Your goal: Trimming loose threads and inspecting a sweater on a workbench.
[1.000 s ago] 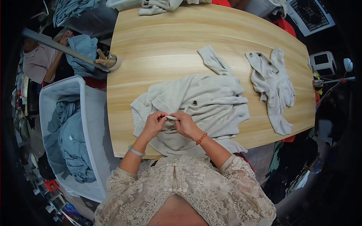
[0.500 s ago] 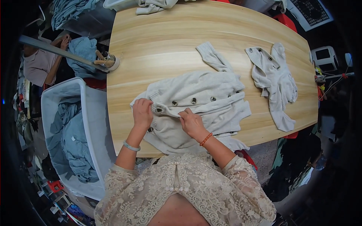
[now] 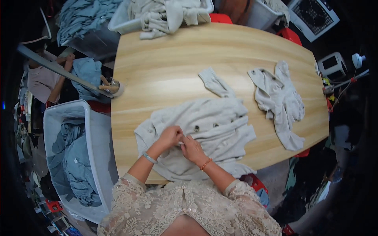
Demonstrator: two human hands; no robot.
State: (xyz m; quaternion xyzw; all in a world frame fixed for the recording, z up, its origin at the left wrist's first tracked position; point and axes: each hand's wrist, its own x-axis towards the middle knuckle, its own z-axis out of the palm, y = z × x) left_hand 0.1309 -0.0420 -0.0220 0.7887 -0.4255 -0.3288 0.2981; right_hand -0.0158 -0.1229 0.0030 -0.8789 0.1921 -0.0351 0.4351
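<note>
A cream knitted cardigan (image 3: 177, 114) with dark round buttons lies spread on the wooden table in front of me, one sleeve stretched out toward the far side. My left hand (image 3: 171, 136) is closed in a pinch on the cardigan's front edge. Right beside it, my right hand (image 3: 192, 150) pinches the same edge, the fingertips of both hands almost meeting. My fingers hide the bit of band or button between them. Farther right rests a second cream knitted garment (image 3: 280, 100), also with buttons, touched by neither hand.
The wooden table (image 3: 165, 59) has a bowed edge. At its left stands a white bin (image 3: 88, 129) of blue-grey garments. A far bin (image 3: 118, 21) holds more cream knits. A metal bar (image 3: 59, 69) reaches a jar (image 3: 116, 87) at the left edge. Another person (image 3: 43, 80) handles blue cloth.
My left hand has moved right along the cardigan's edge and now meets my right hand. The view has tilted, showing more of the table's far side and the bins there.
</note>
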